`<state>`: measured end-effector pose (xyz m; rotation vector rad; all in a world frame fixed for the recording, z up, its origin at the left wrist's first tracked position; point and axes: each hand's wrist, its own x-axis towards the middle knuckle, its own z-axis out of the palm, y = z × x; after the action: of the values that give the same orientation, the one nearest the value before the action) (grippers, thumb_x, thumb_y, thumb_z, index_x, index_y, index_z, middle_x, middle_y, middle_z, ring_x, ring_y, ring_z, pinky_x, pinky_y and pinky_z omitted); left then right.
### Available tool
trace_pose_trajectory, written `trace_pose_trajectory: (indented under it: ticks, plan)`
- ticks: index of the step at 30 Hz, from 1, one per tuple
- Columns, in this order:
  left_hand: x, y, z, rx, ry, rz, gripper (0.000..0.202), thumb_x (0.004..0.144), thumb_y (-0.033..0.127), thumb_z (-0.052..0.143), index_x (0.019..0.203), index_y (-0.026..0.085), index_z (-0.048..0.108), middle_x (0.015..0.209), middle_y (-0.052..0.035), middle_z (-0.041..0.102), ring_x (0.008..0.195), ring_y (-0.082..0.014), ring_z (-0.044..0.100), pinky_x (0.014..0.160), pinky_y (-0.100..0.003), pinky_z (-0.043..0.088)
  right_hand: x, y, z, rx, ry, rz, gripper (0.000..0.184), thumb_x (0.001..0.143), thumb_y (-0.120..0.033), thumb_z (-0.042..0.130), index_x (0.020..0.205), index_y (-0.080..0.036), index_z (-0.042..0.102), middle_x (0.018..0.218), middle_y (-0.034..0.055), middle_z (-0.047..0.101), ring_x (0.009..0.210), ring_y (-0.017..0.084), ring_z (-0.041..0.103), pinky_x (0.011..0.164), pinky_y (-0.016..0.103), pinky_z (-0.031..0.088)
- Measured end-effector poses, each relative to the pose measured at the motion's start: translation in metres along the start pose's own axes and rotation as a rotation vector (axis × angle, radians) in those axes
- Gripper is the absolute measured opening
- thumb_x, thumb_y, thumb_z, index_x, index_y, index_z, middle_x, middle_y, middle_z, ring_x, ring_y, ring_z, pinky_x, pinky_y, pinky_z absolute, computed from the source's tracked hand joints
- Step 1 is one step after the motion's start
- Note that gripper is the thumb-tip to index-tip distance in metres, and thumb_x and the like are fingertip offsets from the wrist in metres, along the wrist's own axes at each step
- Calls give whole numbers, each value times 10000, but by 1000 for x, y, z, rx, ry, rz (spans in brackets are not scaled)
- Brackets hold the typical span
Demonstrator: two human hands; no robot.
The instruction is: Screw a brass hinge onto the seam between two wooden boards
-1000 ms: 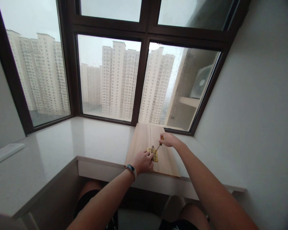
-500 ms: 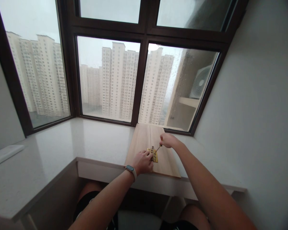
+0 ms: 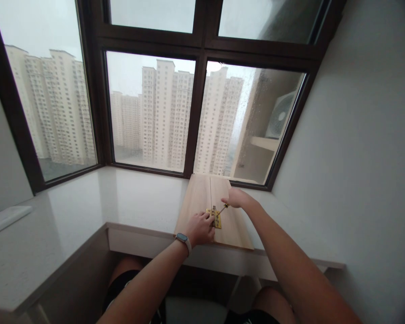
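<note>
Two bare hands work over two wooden boards (image 3: 197,202) that lie side by side on the white table (image 3: 87,211), their long edges meeting in one thin seam that runs away toward the window. One brass hinge (image 3: 215,217) lies flat across that seam, near the front end of the boards, one leaf on each board. Small holes show in the leaves, but they are too small to count.

The left hand (image 3: 200,228) rests on the left board with its fingers curled down, the fingertips touching the left leaf of the hinge and pressing on it; it grips nothing. One watch band (image 3: 184,240) sits on that wrist.

The right hand (image 3: 235,198) hovers just above the right board, closed around the handle end of one thin screwdriver (image 3: 222,208). The shaft slants down and to the left from the fist, and its tip meets the hinge on the right leaf. The handle is mostly hidden in the palm, so the grip shows only as a loose fist.

Behind the boards stand three lower window panes (image 3: 153,112) in a dark frame, with two more panes above them. One white wall (image 3: 357,157) rises to the right. The person's two knees show below the table edge.
</note>
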<state>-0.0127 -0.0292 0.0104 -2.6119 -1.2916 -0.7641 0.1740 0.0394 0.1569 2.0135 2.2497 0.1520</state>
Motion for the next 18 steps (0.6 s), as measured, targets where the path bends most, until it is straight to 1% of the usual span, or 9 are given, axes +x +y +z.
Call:
trace_pose_trajectory:
  ticks: [3, 6, 9, 11, 13, 15, 18]
  plan:
    - [0, 0, 0, 1, -7, 0, 380, 888, 386, 543, 1240, 249, 586, 1154, -95, 625, 1105, -283, 560, 948, -430, 467, -2, -3, -2, -69, -25, -26, 537, 920, -554, 584, 1081, -67, 742, 1128, 255, 711, 1090, 320, 673, 841, 319, 506]
    - [0, 1, -2, 9, -15, 1, 384, 892, 381, 539, 1251, 251, 583, 1148, -95, 629, 1109, -285, 560, 947, -434, 470, -3, -3, -3, -97, -21, -57, 473, 915, -510, 609, 1058, -80, 745, 1121, 241, 716, 1080, 312, 677, 830, 314, 504]
    - [0, 2, -3, 17, -24, -2, 383, 897, 378, 535, 1254, 248, 587, 1157, -99, 631, 1112, -287, 563, 947, -435, 473, -2, -1, -2, -58, -1, -60, 373, 847, -477, 704, 1040, -160, 745, 1072, 168, 742, 1004, 283, 700, 778, 304, 505]
    - [0, 2, -3, 16, -24, -4, 391, 898, 375, 536, 1264, 247, 585, 1165, -101, 630, 1118, -287, 563, 952, -433, 472, -1, 2, -1, -27, 17, -79, 292, 781, -413, 780, 999, -221, 746, 1037, 104, 755, 967, 259, 705, 752, 290, 498]
    - [1, 2, -2, 10, -20, -5, 401, 894, 376, 540, 1273, 249, 581, 1166, -100, 630, 1123, -288, 561, 955, -433, 469, 0, 4, 0, -5, 30, -91, 261, 744, -376, 810, 964, -250, 747, 1004, 68, 761, 944, 240, 706, 734, 274, 491]
    - [1, 2, -1, 8, -22, -9, 399, 891, 379, 544, 1266, 249, 584, 1168, -101, 628, 1122, -289, 559, 954, -434, 467, 1, 5, 2, 19, 43, -80, 260, 744, -394, 805, 954, -249, 754, 981, 69, 763, 925, 231, 708, 722, 266, 491]
    - [1, 1, -1, 15, -39, -15, 394, 893, 383, 541, 1262, 251, 586, 1175, -102, 625, 1123, -291, 558, 955, -438, 464, 2, 4, 3, 47, 54, -50, 294, 760, -422, 780, 971, -218, 767, 991, 103, 762, 935, 235, 708, 733, 266, 499]
